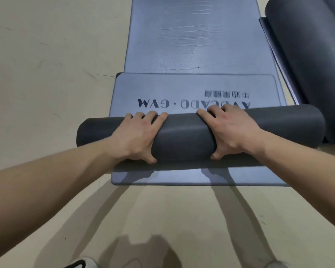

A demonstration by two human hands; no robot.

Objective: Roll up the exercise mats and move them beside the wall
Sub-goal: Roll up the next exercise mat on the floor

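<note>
Rolling is the step in hand: my left hand (135, 136) and right hand (232, 130) both clasp the dark, matte foam roll (184, 138) lying crosswise before me, fingers curled over its far side, thumbs tucked against the near side. Only a short, smooth blue-grey flap (162, 89) with printed lettering lies flat ahead, so I judge it needs a firm, even forward push that keeps the cylinder tight.

- Two hands: a left hand (137, 136) and a right hand (232, 130).
- Three mats that can be told apart: one part-rolled mat (184, 136), one flat mat (197, 35) beneath it, and one rolled mat (306, 45) at the far right.
- Two lines of print (193, 104) on the part-rolled mat.
- Two shoe tips: one (79, 265) lower left, one (275, 265) lower right.
</note>
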